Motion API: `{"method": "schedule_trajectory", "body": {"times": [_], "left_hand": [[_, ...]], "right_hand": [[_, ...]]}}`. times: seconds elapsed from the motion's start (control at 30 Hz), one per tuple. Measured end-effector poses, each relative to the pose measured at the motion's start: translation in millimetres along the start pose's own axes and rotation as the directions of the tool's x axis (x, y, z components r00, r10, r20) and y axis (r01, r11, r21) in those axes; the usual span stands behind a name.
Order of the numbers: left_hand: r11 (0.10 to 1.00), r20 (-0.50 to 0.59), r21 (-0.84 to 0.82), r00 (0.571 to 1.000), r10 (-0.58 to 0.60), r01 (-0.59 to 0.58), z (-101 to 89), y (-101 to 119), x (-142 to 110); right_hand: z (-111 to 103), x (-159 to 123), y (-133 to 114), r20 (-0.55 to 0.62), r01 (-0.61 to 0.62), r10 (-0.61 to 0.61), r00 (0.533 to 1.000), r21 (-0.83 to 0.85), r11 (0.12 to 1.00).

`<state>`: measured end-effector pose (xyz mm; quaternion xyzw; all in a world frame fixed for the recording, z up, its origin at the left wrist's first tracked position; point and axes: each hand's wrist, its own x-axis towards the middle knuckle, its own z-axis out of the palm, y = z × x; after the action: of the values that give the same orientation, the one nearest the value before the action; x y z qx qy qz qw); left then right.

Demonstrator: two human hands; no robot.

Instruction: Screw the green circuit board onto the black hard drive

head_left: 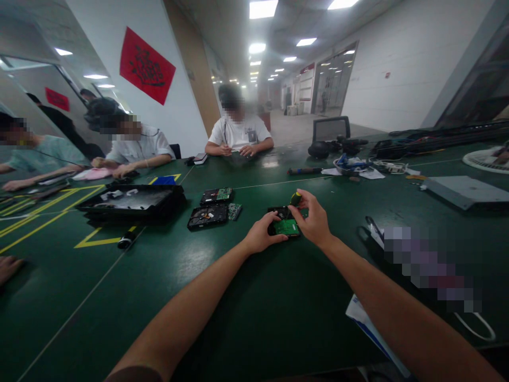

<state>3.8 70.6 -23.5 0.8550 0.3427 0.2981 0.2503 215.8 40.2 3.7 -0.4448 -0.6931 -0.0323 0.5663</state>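
A hard drive (287, 228) with a green circuit board facing up lies on the dark green table in front of me. My left hand (260, 233) grips its left side, thumb at the near edge and fingers over the far part. Above the drive, my right hand (315, 220) pinches a screwdriver (295, 199) with a yellow and black handle, held upright. Its tip is hidden behind my fingers. To the left lie a second hard drive (207, 217), a third one (217, 196) behind it, and a loose circuit board (234, 212).
A black tray (169, 200) with small pieces stands left, near a small black cylinder (126, 240). At right are a flat metal box (467, 191), a blurred-out pouch (429, 265) and cables (352, 163). A person (240, 132) sits across; other people sit at left.
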Motion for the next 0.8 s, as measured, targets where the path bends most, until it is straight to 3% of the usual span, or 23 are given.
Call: {"method": "schedule_trajectory", "body": {"times": [0.3, 0.8], "left_hand": [[1.000, 0.001, 0.005, 1.000, 0.008, -0.008, 0.0, -0.3, -0.5], [1.000, 0.000, 0.012, 1.000, 0.008, -0.008, -0.4, 0.5, 0.0]], "right_hand": [[-0.5, -0.1, -1.3, 0.026, 0.002, -0.004, 1.000, 0.053, 0.999], [-2.3, 1.0, -1.3, 0.026, 0.033, -0.033, 0.999, -0.019, 0.999]]}}
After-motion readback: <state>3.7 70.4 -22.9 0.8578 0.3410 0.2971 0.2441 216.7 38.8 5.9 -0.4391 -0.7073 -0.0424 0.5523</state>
